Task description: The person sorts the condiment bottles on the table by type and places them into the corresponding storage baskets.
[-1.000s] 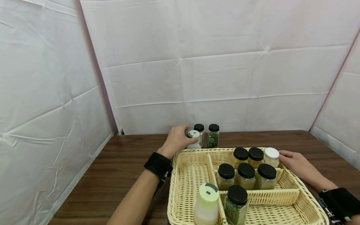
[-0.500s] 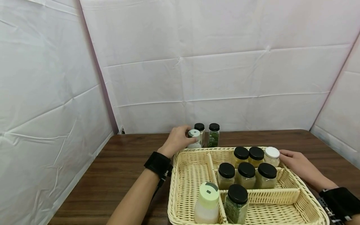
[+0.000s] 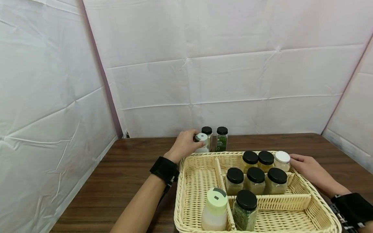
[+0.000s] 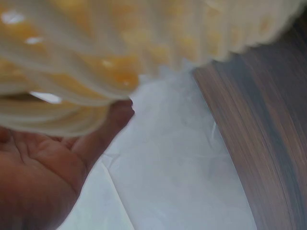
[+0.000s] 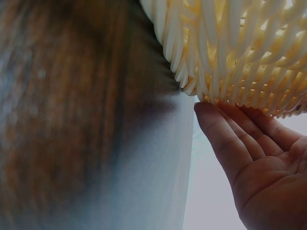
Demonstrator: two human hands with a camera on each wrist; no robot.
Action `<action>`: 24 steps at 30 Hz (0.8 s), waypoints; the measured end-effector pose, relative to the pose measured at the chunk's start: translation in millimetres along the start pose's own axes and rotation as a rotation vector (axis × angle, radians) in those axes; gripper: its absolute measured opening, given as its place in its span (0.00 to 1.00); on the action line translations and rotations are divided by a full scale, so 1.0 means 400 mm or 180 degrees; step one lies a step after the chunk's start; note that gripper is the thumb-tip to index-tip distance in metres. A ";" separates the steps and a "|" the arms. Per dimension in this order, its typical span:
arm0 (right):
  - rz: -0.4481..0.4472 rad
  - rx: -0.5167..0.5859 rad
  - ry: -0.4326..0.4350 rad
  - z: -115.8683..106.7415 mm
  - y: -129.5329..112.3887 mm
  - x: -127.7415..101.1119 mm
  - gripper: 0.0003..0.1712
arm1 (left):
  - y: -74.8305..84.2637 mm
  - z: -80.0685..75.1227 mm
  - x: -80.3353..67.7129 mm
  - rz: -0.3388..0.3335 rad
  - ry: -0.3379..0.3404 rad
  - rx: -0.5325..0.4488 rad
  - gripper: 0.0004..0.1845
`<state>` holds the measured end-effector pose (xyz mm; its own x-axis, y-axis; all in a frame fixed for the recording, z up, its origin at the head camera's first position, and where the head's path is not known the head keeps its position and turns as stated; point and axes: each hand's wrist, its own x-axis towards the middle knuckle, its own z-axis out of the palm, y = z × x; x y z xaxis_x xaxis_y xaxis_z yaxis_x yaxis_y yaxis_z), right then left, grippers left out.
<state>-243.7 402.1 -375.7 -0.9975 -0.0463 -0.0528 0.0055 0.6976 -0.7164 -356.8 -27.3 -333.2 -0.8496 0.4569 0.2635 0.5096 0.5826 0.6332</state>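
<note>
Behind the basket's far left corner, my left hand (image 3: 184, 146) holds a small bottle with a pale cap (image 3: 201, 138) between thumb and fingers. Its lower part is hidden by the hand and the rim. In the left wrist view, wicker covers the fingers and the bottle is out of sight. My right hand (image 3: 310, 171) lies along the far right side of the wicker basket (image 3: 181, 197). The right wrist view has its nearly straight fingers (image 5: 223, 134) touching the woven wall. A white-lidded jar (image 3: 282, 158) stands inside, close to those fingertips.
Two black-capped spice bottles, one clear (image 3: 207, 131) and one with a green label (image 3: 222, 139), stand behind the basket. Inside are several black-lidded jars (image 3: 255, 176), a green herb jar (image 3: 245, 213) and a green-capped bottle (image 3: 215, 210). White cloth (image 3: 233, 81) encloses the brown table (image 3: 116, 181).
</note>
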 end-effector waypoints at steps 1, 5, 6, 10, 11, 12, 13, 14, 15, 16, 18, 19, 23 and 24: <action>-0.0011 -0.0003 0.0006 0.000 0.000 0.000 0.47 | 0.000 0.001 0.000 -0.0006 0.0006 -0.0010 0.19; -0.0050 -0.0013 0.0041 0.002 0.001 -0.001 0.45 | -0.003 0.004 0.000 0.0000 0.0031 -0.0077 0.19; -0.0050 -0.0012 0.0041 0.002 0.001 -0.001 0.45 | -0.004 0.004 0.000 0.0000 0.0029 -0.0089 0.19; -0.0041 -0.0018 0.0029 0.002 0.001 -0.001 0.45 | -0.007 0.006 -0.001 -0.0013 0.0006 -0.0090 0.17; -0.0038 -0.0020 0.0025 0.003 0.000 -0.002 0.46 | -0.008 0.006 -0.001 -0.0017 -0.0003 -0.0090 0.16; -0.0042 -0.0015 0.0017 0.003 0.000 -0.002 0.46 | -0.008 0.006 -0.001 -0.0028 -0.0017 -0.0088 0.16; -0.0041 -0.0003 0.0013 0.003 0.000 -0.003 0.46 | -0.009 0.006 -0.001 -0.0037 -0.0027 -0.0081 0.16; -0.0038 0.0005 0.0014 0.004 0.000 -0.003 0.46 | -0.009 0.006 0.000 -0.0048 -0.0038 -0.0078 0.16; -0.0036 0.0017 0.0015 0.004 0.000 -0.004 0.46 | -0.009 0.006 0.000 -0.0057 -0.0047 -0.0081 0.15; -0.0036 0.0040 0.0012 0.004 0.000 -0.004 0.47 | -0.009 0.006 0.000 -0.0068 -0.0055 -0.0085 0.15; -0.0052 0.0080 0.0012 0.005 0.000 -0.005 0.46 | -0.008 0.006 0.000 -0.0081 -0.0072 -0.0083 0.15; -0.0057 0.0088 0.0020 0.005 0.000 -0.006 0.46 | -0.007 0.006 0.000 -0.0083 -0.0076 -0.0082 0.15; -0.0074 0.0092 0.0038 0.006 0.001 -0.007 0.45 | -0.007 0.006 0.002 -0.0073 -0.0080 -0.0062 0.14; -0.0077 0.0077 0.0051 0.006 0.001 -0.007 0.45 | -0.008 0.006 0.002 -0.0067 -0.0080 -0.0063 0.14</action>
<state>-240.7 400.8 -377.6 -0.9984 -0.0514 -0.0242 -0.0172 0.6790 -0.7339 -358.8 -27.3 -336.7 -0.8563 0.4616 0.2315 0.4885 0.5789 0.6528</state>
